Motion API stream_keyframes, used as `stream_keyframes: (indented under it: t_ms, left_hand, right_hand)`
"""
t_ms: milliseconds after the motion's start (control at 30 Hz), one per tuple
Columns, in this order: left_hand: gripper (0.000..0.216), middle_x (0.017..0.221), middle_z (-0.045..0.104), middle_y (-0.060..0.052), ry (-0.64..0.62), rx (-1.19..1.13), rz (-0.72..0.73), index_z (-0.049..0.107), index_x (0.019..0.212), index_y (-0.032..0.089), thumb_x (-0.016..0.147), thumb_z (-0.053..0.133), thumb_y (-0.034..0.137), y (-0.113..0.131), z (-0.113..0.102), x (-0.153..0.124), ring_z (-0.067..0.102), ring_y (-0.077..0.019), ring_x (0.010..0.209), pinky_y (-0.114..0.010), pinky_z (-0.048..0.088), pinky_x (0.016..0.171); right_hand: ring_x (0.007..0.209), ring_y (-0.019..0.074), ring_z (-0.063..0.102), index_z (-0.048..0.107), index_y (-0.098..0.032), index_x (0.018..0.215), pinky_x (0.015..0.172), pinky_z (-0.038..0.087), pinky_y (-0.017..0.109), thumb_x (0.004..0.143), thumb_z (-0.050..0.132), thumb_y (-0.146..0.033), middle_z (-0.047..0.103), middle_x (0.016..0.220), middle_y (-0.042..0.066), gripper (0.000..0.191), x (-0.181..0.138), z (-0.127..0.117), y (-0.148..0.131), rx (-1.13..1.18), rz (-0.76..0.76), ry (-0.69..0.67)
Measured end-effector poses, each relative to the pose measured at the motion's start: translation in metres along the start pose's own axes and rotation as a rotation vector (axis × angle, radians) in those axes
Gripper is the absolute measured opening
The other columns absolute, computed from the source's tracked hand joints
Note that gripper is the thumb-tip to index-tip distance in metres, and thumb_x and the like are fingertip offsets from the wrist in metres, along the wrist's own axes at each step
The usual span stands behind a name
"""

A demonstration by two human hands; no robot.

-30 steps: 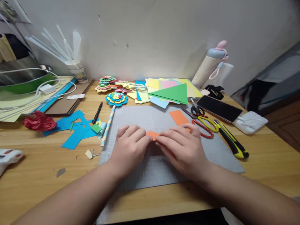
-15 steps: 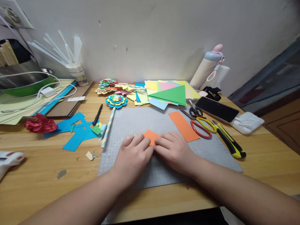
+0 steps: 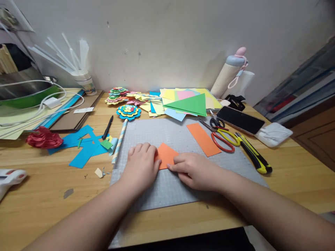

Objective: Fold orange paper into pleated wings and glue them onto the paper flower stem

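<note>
A folded piece of orange paper [image 3: 165,156] lies on the grey cutting mat [image 3: 157,130], its pointed corner facing away from me. My left hand [image 3: 142,162] covers the paper's left side, fingers curled and the thumb at its lower left edge. My right hand [image 3: 192,169] is closed at the right side, with the index fingertip pressed on the paper's near edge. Part of the paper is hidden under the fingers. Beyond my right hand lies a flat orange paper strip [image 3: 203,139].
Right of the strip are red-and-yellow scissors [image 3: 223,139], a yellow-black utility knife [image 3: 253,155] and a phone [image 3: 240,120]. Blue paper scraps [image 3: 83,153], a black pen [image 3: 107,128] and a paper flower [image 3: 128,112] on a striped stick lie left. Coloured sheets [image 3: 191,103] are piled behind.
My hands have moved apart, the left one leftward, uncovering more of the orange paper. My right index finger now rests on its near edge. The view has shifted slightly.
</note>
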State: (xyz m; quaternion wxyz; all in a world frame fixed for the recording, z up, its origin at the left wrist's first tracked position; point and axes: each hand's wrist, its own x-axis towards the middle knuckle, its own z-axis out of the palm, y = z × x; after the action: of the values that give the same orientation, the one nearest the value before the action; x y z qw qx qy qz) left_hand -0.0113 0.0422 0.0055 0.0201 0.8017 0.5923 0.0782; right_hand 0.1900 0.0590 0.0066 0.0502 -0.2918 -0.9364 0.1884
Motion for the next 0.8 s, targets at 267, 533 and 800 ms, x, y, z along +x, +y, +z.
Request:
stream_keyframes:
  t_ms: [267,533,800]
  left_hand:
    - [0.021,0.096,0.055,-0.010,0.039,0.219,0.094,0.053,0.097,0.015,0.090,0.034,0.015,0.007,0.016,-0.007,0.047,-0.0264,0.091,-0.041,0.034,0.078]
    - [0.021,0.103,0.056,-0.012,-0.022,0.158,0.030,0.054,0.096,0.015,0.089,0.035,0.020,0.000,0.011,-0.007,0.047,-0.0285,0.097,-0.043,0.033,0.082]
    - [0.025,0.107,0.055,-0.014,-0.061,0.169,0.036,0.054,0.100,0.014,0.091,0.034,0.025,0.000,0.005,-0.006,0.047,-0.0295,0.100,-0.045,0.031,0.085]
  right_hand:
    - [0.046,0.0097,0.026,0.038,-0.020,0.056,0.043,0.021,0.024,0.078,0.038,-0.024,0.030,0.054,-0.005,0.022,0.026,-0.003,-0.011,1.363,0.276,0.428]
    - [0.037,0.0086,0.026,0.028,-0.023,0.040,0.039,0.021,0.025,0.066,0.037,-0.025,0.027,0.036,-0.005,0.027,0.068,0.018,-0.027,1.347,0.142,0.217]
    - [0.041,0.0067,0.021,0.032,-0.021,0.042,0.041,0.015,0.024,0.064,0.039,-0.020,0.028,0.039,-0.007,0.022,0.062,0.020,-0.022,1.140,0.272,0.180]
